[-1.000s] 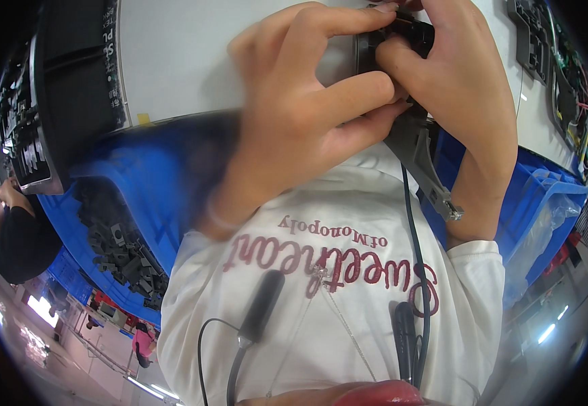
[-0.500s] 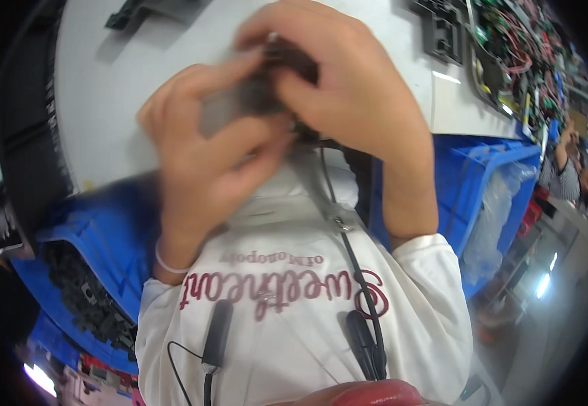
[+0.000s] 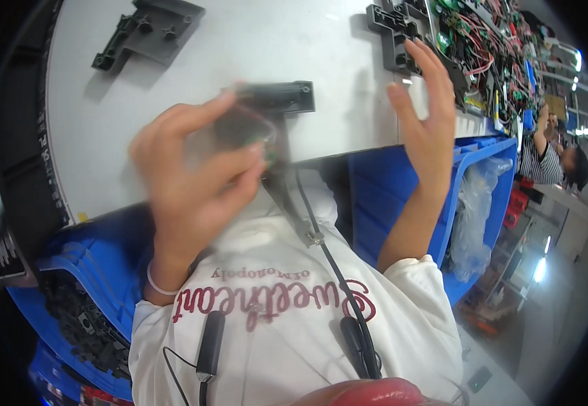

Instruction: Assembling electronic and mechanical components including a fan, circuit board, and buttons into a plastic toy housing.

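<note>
Your left hand (image 3: 196, 179) was curled around a small dark part (image 3: 243, 128), blurred so its shape could not be told, with a hint of green at its edge; it was held up over the near edge of the white bench (image 3: 240, 47). Your right hand (image 3: 429, 122) was spread wide with its fingers (image 3: 421, 57) apart and gripped nothing, raised just beside a black plastic bracket (image 3: 392, 34) lying on the bench. Between the two hands lay a long black piece (image 3: 287, 96), and another black bracket (image 3: 148, 34) sat further up to the left. A heap of circuit boards with red and coloured wires (image 3: 497, 47) crowded the bench's far right. You had a blue bin (image 3: 87, 260) at your lower left, filled with small black parts (image 3: 81, 321). Another blue bin (image 3: 466, 179) stood at your right, holding a crumpled clear plastic bag (image 3: 477, 203)
</note>
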A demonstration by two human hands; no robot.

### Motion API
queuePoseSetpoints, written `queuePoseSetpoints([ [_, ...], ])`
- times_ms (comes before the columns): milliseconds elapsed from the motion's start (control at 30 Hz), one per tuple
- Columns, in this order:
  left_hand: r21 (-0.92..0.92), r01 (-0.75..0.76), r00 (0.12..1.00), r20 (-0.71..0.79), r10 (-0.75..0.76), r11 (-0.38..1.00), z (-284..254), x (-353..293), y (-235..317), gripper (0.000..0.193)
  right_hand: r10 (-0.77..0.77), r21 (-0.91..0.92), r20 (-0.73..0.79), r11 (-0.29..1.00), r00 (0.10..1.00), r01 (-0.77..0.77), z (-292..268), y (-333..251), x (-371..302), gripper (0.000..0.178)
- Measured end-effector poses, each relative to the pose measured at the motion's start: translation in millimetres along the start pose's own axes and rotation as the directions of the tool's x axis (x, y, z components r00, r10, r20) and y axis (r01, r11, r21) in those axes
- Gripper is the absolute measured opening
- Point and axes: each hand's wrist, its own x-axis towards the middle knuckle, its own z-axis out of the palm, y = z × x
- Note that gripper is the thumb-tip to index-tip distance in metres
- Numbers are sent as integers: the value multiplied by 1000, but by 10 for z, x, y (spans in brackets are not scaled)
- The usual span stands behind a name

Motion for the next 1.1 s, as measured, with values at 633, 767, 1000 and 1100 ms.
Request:
queuePoseSetpoints([
  [633, 32, 58, 998, 0, -58, 998, -39, -66, 9, 18, 255, 269, 13, 930, 967, -249, 142, -181, 4, 23],
  [767, 34, 45, 999, -13, -44, 998, -39, -77, 12, 17, -281, 252, 200, 940, 939, 228, -97, -288, 274, 54],
  [1000, 56, 28, 1000, -9, -28, 998, -8, -160, 21, 21, -289, 87, 610, 950, 738, 300, -54, -444, 556, 77],
  [1100, 61, 23, 999, -33, -21, 998, 7, -205, 38, 22, -278, 92, 511, 959, 813, 270, -108, -374, 568, 73],
])
